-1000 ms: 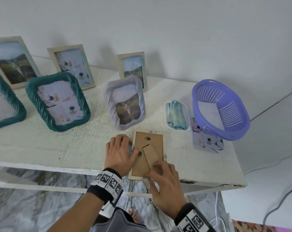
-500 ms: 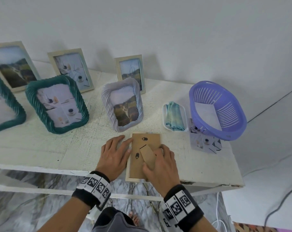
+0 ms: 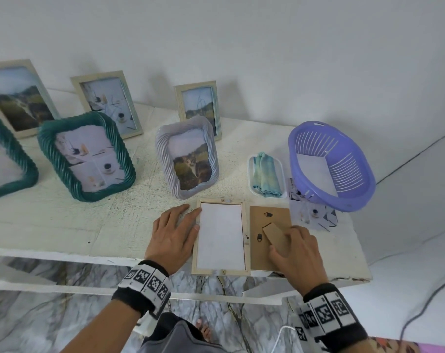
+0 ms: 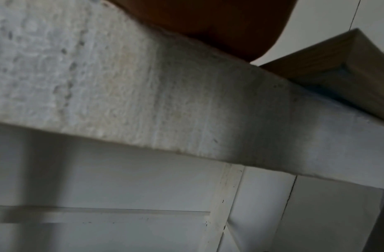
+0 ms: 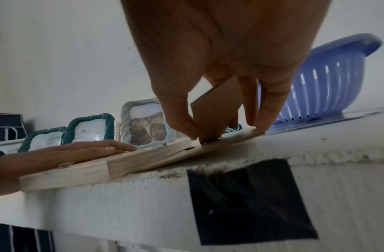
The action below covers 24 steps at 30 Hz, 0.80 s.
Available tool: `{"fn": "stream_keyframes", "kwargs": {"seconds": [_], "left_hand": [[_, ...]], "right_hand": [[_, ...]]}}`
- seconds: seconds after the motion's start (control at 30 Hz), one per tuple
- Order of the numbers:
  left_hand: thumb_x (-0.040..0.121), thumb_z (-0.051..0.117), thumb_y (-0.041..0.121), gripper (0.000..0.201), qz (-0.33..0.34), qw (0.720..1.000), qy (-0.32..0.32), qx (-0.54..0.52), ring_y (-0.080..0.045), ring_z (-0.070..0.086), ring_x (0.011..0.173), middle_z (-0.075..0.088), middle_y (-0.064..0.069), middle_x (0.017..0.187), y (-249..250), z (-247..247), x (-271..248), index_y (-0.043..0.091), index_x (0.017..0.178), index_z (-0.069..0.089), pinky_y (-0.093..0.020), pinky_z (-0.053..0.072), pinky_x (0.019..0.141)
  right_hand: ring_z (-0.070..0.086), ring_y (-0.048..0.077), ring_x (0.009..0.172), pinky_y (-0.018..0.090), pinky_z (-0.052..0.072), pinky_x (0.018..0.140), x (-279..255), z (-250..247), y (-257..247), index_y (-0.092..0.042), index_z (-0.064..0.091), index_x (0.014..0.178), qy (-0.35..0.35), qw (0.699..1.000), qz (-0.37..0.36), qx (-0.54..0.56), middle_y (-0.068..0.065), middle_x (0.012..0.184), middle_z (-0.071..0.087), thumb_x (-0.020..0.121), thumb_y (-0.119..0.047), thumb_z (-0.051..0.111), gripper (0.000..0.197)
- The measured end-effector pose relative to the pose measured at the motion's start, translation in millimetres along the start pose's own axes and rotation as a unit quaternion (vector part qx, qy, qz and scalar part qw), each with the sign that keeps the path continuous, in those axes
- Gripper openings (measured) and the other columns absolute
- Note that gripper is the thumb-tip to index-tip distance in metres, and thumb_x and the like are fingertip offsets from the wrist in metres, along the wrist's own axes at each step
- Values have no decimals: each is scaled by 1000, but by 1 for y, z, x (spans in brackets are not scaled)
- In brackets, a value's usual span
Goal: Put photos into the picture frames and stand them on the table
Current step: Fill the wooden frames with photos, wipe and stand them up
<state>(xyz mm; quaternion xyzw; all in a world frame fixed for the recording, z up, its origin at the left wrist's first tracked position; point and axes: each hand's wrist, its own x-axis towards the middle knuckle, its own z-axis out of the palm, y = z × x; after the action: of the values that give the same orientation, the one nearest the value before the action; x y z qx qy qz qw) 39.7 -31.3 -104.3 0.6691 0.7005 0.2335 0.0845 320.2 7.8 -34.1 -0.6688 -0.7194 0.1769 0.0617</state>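
A light wooden frame (image 3: 221, 270) lies face down at the table's front edge, its white inside showing. Its corner (image 4: 337, 68) juts over the edge. The brown backing board (image 3: 258, 220) lies flat just right of it. My right hand (image 3: 292, 248) pinches the board's stand flap (image 3: 276, 234) between thumb and fingers; the same pinch on the flap (image 5: 217, 114) shows in the right wrist view. My left hand (image 3: 177, 231) lies flat on the table, fingers straight, touching the frame's left edge. A loose photo (image 3: 312, 216) lies partly under the purple basket (image 3: 331, 164).
Several filled frames stand behind: a grey ribbed one (image 3: 187, 159) nearest, a green one (image 3: 86, 156), pale ones by the wall. A white tray with a folded cloth (image 3: 266, 178) sits left of the basket. The table's front edge (image 3: 63, 253) is near my wrists.
My right hand has lifted the backing board off the frame by its flap and set it down to the right. The frame's white inside is now bare. My left hand stayed at the frame's left side.
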Motion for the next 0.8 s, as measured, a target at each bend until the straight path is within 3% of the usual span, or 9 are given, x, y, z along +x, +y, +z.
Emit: {"fn": "stream_keyframes", "kwargs": {"seconds": [0.2,0.37,0.47,0.57,0.67,0.8], "left_hand": [[99,29,42,47,-10,1000,-7,-14,-21,43,123,51,-2,137,-1,-1,1,27,139,49,-40,37,99],[99,29,41,47,-10,1000,-10,-11,-22,45,122,51,-1,137,0,-2,0,26,139,49,-40,38,99],[98,29,42,48,-10,1000,-10,-13,-21,44,121,51,-1,137,-1,-2,1,27,138,50,-40,37,98],[98,30,42,48,-8,1000,-9,-20,-21,44,122,51,0,137,-2,-3,2,27,138,50,-41,39,98],[98,30,43,47,-7,1000,-9,-25,-21,44,122,51,0,137,-2,-2,1,28,138,50,-41,39,98],[99,30,43,46,-10,1000,-10,-25,-22,45,123,51,1,137,-3,-2,2,29,138,50,-42,40,97]], "right_hand": [[34,24,124,31,35,102,-3,12,-5,-15,49,129,-32,998,-14,-48,4,141,37,90,-46,53,50],[33,31,125,41,38,100,-6,14,-36,-18,49,121,24,997,-70,-31,11,145,37,88,-49,50,45],[9,27,145,45,23,114,-6,21,-60,-34,21,147,-83,988,-129,-36,8,158,12,86,-66,43,71],[-16,28,147,50,3,117,2,34,-80,-44,-6,149,-143,976,-156,-57,6,160,-18,75,-81,44,97],[-21,32,145,50,0,117,10,48,-88,-45,-13,148,-167,968,-169,-80,9,158,-24,66,-89,46,110],[-22,32,145,47,0,119,16,51,-89,-40,-16,149,-167,967,-164,-96,18,156,-26,54,-96,37,122]]}}
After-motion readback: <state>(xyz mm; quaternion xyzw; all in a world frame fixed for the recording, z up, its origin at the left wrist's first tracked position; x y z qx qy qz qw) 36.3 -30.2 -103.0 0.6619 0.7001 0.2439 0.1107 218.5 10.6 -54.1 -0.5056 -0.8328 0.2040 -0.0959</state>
